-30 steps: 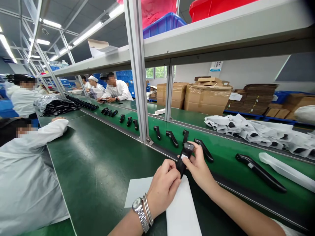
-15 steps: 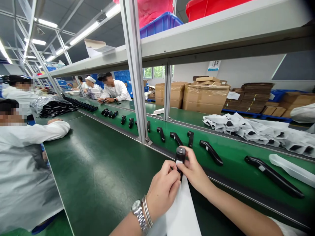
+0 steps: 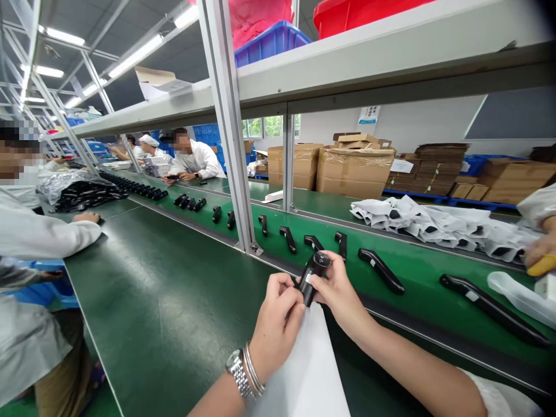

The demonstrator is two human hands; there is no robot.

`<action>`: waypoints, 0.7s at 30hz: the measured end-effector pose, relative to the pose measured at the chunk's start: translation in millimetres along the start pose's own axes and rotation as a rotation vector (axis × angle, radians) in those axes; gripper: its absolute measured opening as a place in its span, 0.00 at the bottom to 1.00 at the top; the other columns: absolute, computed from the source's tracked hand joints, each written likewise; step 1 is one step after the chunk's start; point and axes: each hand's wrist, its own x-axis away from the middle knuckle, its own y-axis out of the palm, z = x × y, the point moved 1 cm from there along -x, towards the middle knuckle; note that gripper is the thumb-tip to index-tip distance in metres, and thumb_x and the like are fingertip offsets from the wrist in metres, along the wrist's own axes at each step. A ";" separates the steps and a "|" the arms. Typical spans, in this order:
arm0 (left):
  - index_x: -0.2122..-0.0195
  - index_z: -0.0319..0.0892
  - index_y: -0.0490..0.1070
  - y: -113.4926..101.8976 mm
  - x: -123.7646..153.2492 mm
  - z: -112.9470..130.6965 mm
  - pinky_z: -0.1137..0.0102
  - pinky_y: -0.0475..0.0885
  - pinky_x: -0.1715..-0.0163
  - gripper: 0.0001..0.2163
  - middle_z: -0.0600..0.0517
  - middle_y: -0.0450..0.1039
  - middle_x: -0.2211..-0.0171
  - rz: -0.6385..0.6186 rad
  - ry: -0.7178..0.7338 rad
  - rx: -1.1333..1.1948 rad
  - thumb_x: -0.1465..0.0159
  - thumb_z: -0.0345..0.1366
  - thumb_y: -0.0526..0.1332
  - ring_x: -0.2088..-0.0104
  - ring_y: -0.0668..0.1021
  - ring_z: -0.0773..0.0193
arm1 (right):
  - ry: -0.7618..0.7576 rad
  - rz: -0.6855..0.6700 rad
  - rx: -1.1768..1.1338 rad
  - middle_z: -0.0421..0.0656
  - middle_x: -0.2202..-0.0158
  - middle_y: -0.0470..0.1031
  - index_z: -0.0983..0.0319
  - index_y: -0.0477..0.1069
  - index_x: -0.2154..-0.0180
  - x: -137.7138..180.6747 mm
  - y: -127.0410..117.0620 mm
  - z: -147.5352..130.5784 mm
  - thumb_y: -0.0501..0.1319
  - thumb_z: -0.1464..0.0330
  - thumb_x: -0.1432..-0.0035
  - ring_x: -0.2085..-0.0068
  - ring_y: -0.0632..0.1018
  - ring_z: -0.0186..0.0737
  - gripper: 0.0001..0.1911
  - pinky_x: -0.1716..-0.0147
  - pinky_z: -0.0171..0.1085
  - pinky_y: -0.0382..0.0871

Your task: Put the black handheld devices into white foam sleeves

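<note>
The left hand and right hand held one black handle below centre. Its single white label and one upper-right sign were unreadable.

Black and white over two greens
The angled glossy black plastic handle bears a small white patch; the long smooth conveyor belt is bright green, the flat worktop darker green (streaked with pale glare). The rectangular ribbed plastic bin is blue, the linked metal watch silver, the stacked cardboard boxes brown.
</note>
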 end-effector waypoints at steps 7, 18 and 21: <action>0.69 0.40 0.65 -1.2 0.0 1.6 0.68 0.69 0.59 0.10 0.48 0.58 0.57 -0.006 -0.009 0.043 0.31 0.35 0.51 0.61 0.68 0.63 | 0.239 -0.321 0.106 0.37 0.62 0.69 0.55 0.62 0.52 0.0 -1.8 8.7 0.64 0.67 0.46 0.67 0.74 0.34 0.20 0.66 0.36 0.70; 0.69 0.42 0.67 -10.3 -5.6 -1.9 0.69 0.69 0.63 0.09 0.49 0.58 0.58 0.105 -0.098 -0.030 0.32 0.37 0.53 0.62 0.69 0.63 | 0.149 -0.371 0.137 0.40 0.59 0.73 0.58 0.71 0.56 14.0 14.7 1.5 0.59 0.59 0.40 0.57 0.74 0.40 0.13 0.59 0.37 0.67; 0.71 0.42 0.66 -13.6 -6.5 -10.9 0.71 0.68 0.68 0.09 0.50 0.60 0.60 0.068 -0.127 -0.015 0.33 0.38 0.54 0.66 0.70 0.64 | 0.122 -0.329 0.137 0.38 0.65 0.73 0.61 0.73 0.64 14.3 20.6 6.4 0.65 0.65 0.47 0.61 0.74 0.38 0.09 0.59 0.36 0.65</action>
